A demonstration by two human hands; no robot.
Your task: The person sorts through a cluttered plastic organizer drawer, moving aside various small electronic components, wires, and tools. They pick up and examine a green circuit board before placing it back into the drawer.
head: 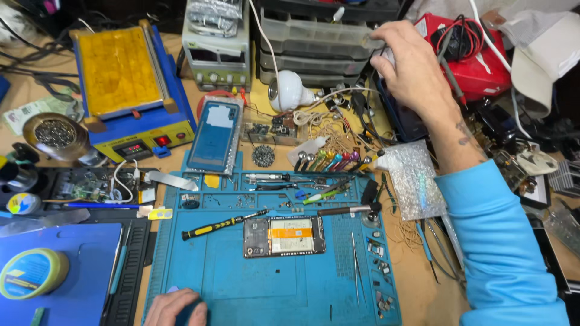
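Head view: right hand is up at the back of the worktop, fingers curled at the front of a clear plastic drawer in the stack of drawers; cannot tell if it grips anything. Blue sleeve runs down the right side. Left hand is at the bottom edge, resting on the blue repair mat, fingers bent, mostly cut off, grip unclear. Opened phone lies flat mid-mat, well apart from both hands. Black-and-yellow screwdriver lies just left of the phone. Tweezers lie just right of it. Blue phone back cover sits at the mat's top left, beside a yellow-topped heating plate. Roll of tape bottom left.
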